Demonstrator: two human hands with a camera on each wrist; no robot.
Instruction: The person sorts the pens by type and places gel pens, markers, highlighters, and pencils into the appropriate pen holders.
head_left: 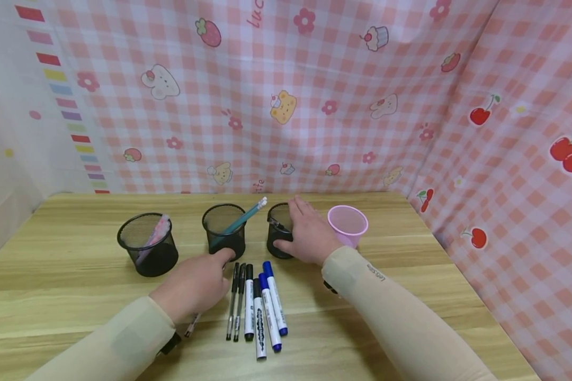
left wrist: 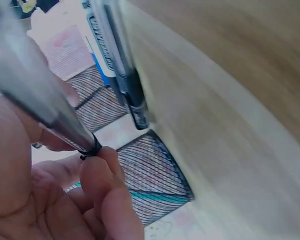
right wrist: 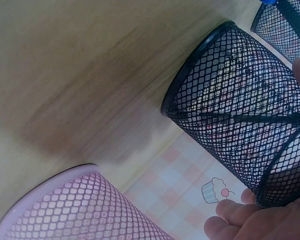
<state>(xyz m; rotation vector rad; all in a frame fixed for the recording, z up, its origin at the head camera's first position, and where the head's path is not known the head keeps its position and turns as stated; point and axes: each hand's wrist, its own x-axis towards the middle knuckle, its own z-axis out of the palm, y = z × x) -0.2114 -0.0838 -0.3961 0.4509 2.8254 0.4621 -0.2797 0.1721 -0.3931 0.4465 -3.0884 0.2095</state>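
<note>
My left hand [head_left: 195, 283] pinches a clear-barrelled gel pen [left wrist: 55, 110] by its dark end, in front of the second black mesh pen cup [head_left: 231, 247]. That cup holds teal pencils [head_left: 248, 216] with white ends. My right hand [head_left: 310, 233] holds another black mesh pen cup [right wrist: 225, 100], thumb at its front and fingers round its right side near the rim. A dark pen [head_left: 278, 225] leans inside this cup. Between the hands lie two gel pens [head_left: 233, 304], black-capped markers [head_left: 249, 304] and blue-capped markers [head_left: 269, 312], side by side on the table.
At the left stands a black mesh cup [head_left: 157, 259] with a pink patterned item [head_left: 159, 230] in it. A pink mesh cup [head_left: 348, 238] stands just right of my right hand. Gingham cloth [head_left: 267, 137] hangs behind the wooden table [head_left: 76, 296] and along the right.
</note>
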